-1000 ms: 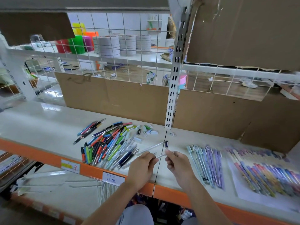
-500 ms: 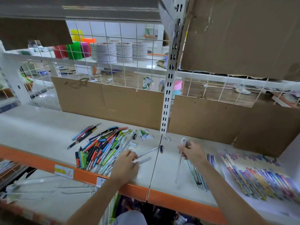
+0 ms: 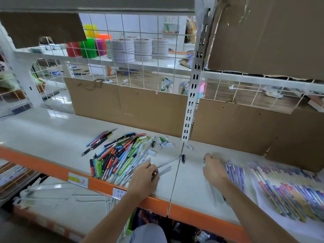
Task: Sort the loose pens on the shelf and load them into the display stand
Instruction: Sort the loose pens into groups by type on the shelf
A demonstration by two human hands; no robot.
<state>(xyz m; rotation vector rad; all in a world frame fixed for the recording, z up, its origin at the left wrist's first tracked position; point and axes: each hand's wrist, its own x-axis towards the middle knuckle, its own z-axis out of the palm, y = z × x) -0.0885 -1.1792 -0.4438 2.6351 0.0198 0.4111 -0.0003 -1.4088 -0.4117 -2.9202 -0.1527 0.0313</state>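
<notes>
Low in the centre of the frame, the left hand (image 3: 142, 178) rests at the right edge of the loose pens (image 3: 115, 155) heaped on the shelf (image 3: 43, 135), its fingers curled round a pale pen (image 3: 164, 171) whose tip pokes out to the right. Right of centre, the right hand (image 3: 213, 170) lies knuckles-up beside a row of purple pens (image 3: 235, 174); its fingertips are hidden and motion-blurred, so I cannot tell whether it grips anything. A faint clear pen (image 3: 213, 194) shows below it, half covered by the forearm. At the lower right, a blurred sheet of sorted pens (image 3: 287, 190) runs off the edge
</notes>
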